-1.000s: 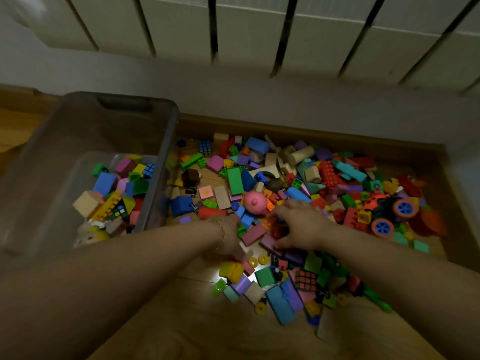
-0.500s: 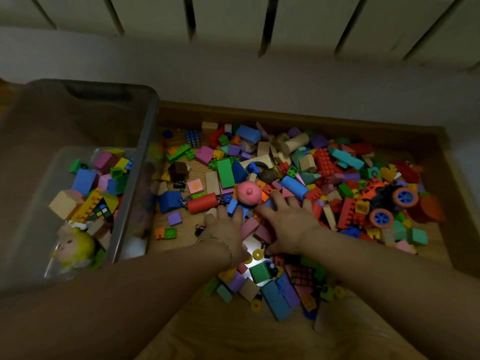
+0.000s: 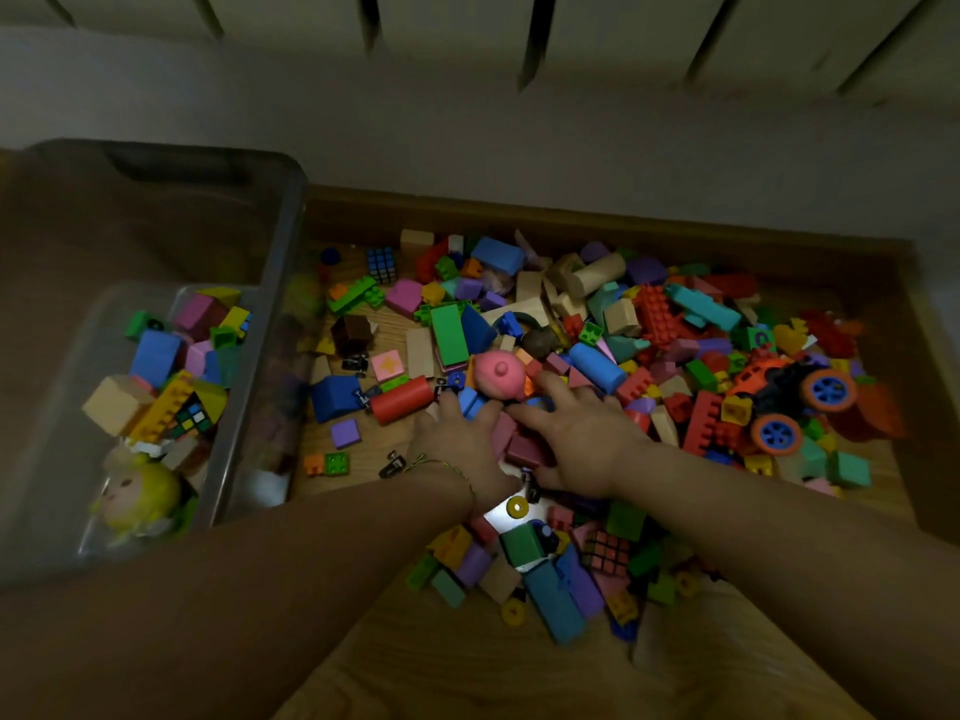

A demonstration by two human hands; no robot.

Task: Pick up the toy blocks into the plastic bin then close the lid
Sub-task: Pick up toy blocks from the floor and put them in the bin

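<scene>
Both my hands have crept forward over the last second, from the near edge of the pile toward the pink round toy (image 3: 500, 375) at 12 o'clock of my fingers. Left hand (image 3: 457, 444) lies palm down, fingers spread flat on the blocks, nothing gripped as far as I can tell. Right hand (image 3: 582, 439) also palm down, fingers splayed, index reaching at the pink toy's lower right; thumb sits by a maroon block (image 3: 524, 452), but I can't tell if it's pinched. Reads like raking up a handful, not a lift yet, so no new blocks gained for the bin.

The toy blocks (image 3: 597, 366) are mostly loose on the wooden floor (image 3: 467, 667), spread from 10 to 3 o'clock of my hands, more at 6 under my wrists. Plastic bin (image 3: 291, 241) sits at 9 o'clock, open, only a thin layer inside plus a doll head (image 3: 137, 493). No lid in view. Most of the job is left.

In the way: red cylinder (image 3: 401, 400) and blue block (image 3: 335, 396) lie between my left hand and the bin wall. Orange toy car (image 3: 789, 394) at 3 o'clock is tangled in bricks. Small black clips (image 3: 392, 464) by my left wrist are easy to miss. Dim light, colours muddy.
</scene>
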